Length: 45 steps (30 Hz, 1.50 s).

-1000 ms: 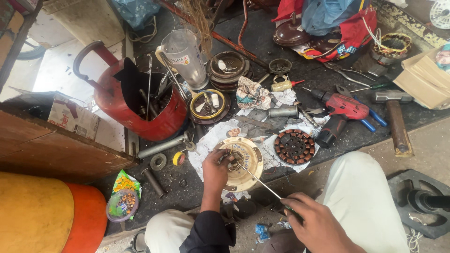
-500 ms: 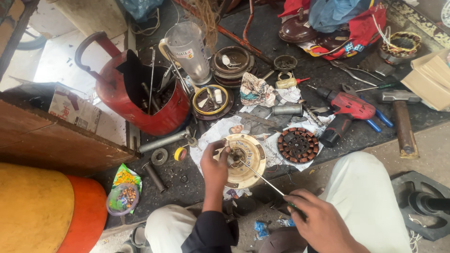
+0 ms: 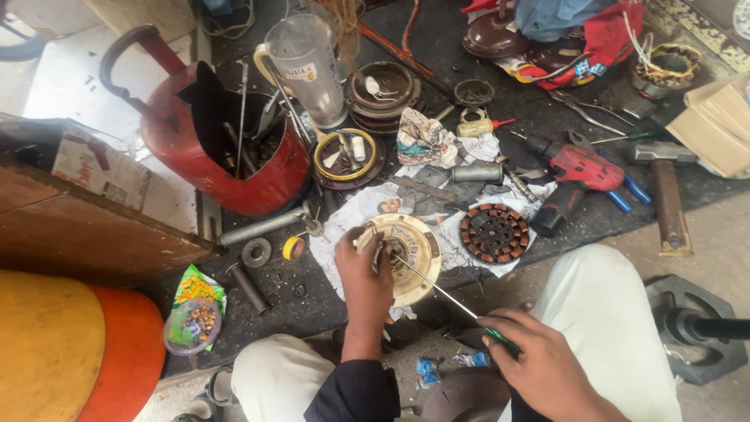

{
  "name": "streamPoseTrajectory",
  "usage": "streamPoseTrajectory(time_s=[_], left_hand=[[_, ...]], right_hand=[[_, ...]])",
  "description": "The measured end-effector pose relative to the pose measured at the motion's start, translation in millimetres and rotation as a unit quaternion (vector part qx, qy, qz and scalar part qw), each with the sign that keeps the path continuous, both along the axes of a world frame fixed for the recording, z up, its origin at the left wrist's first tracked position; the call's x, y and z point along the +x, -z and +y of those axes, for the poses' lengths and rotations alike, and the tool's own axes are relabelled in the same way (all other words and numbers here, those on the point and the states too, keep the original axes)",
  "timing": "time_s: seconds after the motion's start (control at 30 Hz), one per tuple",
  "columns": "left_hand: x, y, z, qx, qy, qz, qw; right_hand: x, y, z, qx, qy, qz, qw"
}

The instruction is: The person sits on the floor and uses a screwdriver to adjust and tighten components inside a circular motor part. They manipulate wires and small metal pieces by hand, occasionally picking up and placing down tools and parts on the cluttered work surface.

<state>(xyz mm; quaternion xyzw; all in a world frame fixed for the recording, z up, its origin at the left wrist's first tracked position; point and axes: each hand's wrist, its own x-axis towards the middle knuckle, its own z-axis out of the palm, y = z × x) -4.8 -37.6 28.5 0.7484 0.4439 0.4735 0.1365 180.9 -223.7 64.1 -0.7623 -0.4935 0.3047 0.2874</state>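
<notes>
Head cam, looking down at a messy floor: the left hand (image 3: 361, 270) is pinching the hub of a cream round motor cover (image 3: 400, 248) lying on newspaper (image 3: 351, 211). The right hand (image 3: 539, 358) is closed around a long screwdriver (image 3: 445, 293), tip at the cover's middle. A copper-wound stator (image 3: 494, 233) sits just beside it, a red drill (image 3: 574, 173) further right, and a red cut-open cylinder (image 3: 223, 148) full of tools at the left.

repair workshop floor | red drill (image 3: 574, 168), hammer (image 3: 664, 187), wound stator (image 3: 494, 233), red tool bucket (image 3: 226, 148)
</notes>
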Motion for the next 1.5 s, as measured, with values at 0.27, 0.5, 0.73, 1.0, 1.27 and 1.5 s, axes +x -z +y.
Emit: streamPoseTrajectory(time_s=[0.27, 0.5, 0.73, 1.0, 1.27, 1.5], left_hand=[[2, 13, 16, -0.197, 0.015, -0.137, 0.971], [-2, 17, 30, -0.317, 0.021, -0.215, 0.923], [0, 19, 33, -0.325, 0.067, -0.288, 0.899], [-4, 22, 36, -0.355, 0.05, -0.217, 0.908], [-4, 24, 38, -0.402, 0.042, -0.237, 0.884], [-11, 11, 35, -0.408, 0.067, -0.173, 0.894]], right_hand=[[-1, -1, -5, 0.056, -0.027, -0.044, 0.997], [-1, 0, -7, 0.058, -0.024, -0.044, 0.997], [-3, -7, -1, 0.028, -0.01, -0.039, 0.999], [3, -9, 4, 0.022, 0.01, -0.02, 1.0], [4, -5, 5, 0.028, 0.005, -0.01, 1.0], [2, -3, 5, 0.042, -0.002, -0.021, 0.999]])
